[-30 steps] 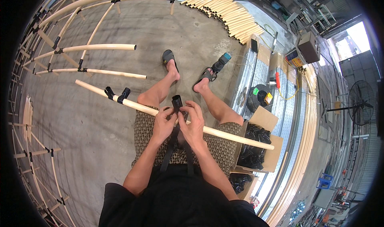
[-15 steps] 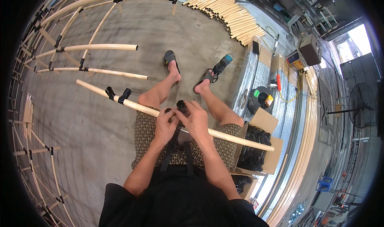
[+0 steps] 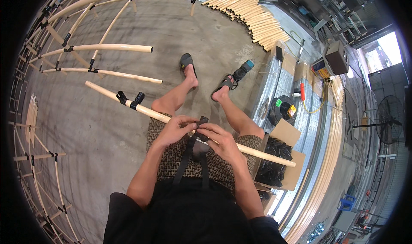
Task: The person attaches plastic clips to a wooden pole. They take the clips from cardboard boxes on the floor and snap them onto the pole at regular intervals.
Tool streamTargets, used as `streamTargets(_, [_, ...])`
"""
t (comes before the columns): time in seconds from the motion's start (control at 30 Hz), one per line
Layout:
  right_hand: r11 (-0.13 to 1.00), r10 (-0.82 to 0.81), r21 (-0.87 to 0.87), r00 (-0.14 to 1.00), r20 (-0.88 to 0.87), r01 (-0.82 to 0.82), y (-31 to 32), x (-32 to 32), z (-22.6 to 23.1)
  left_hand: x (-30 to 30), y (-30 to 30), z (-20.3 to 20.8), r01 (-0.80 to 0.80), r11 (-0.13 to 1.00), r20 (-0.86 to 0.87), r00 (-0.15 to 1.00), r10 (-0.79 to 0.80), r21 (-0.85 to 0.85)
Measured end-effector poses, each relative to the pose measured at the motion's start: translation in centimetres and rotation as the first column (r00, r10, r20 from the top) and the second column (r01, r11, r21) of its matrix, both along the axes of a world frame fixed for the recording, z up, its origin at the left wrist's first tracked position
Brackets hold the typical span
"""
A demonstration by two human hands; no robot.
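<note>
- Person seated, pale tube point(image 3: 268, 156) slanting across both thighs; its left end sticks out over the floor point(image 3: 107, 136), its right end over a cardboard box point(image 3: 286, 132).
- Black connector point(image 3: 204, 120) is at about the middle of the tube, between the thighs, poking up past the tube's far edge; can't tell if it wraps the tube, fingers cover that part.
- Left hand point(image 3: 172, 131): grip clamped on the connector, thumb and fingers pinched together at its left side.
- Right hand point(image 3: 224, 140): grip also clamped on the connector, from the right side, fingers bent, fingertips almost meeting the left ones.
- Two black joints, left joint point(image 3: 122, 97) and right joint point(image 3: 137, 99), sit side by side on the tube toward its left end, tilted up.
- Box stands by the right thigh, flaps out, filled with black fittings point(image 3: 273, 164).
- Cordless drill point(image 3: 244, 69) on the floor, just beside the right sandal point(image 3: 224, 86).
- Black coil point(image 3: 283, 109) past the box's far edge, yellow and green labels on it.
- Tube stack point(image 3: 246, 16) at the floor's far edge; jointed tube frame point(image 3: 116, 47) along the floor's left edge.
</note>
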State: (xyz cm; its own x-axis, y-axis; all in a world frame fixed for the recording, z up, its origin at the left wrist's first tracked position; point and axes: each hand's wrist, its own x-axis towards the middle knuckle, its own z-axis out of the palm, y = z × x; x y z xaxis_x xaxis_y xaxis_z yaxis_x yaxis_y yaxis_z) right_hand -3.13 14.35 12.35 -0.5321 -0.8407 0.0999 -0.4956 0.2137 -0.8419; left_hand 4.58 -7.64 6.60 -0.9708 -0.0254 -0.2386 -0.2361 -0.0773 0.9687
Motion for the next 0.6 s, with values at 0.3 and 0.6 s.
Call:
streamTargets(0.3, [0.997, -0.053, 0.063, 0.994, 0.099, 0.047, 0.4, 2.2, -0.2, 0.7, 1.7, -0.5, -0.159, 0.959, -0.058, 0.987, 0.150, -0.234])
streamTargets(0.6, [0.981, -0.168, -0.094, 0.986, 0.003, 0.168, 0.7, 3.9, -2.4, 1.0, 2.0, 0.2, -0.161, 0.943, -0.062, 0.987, 0.149, -0.292])
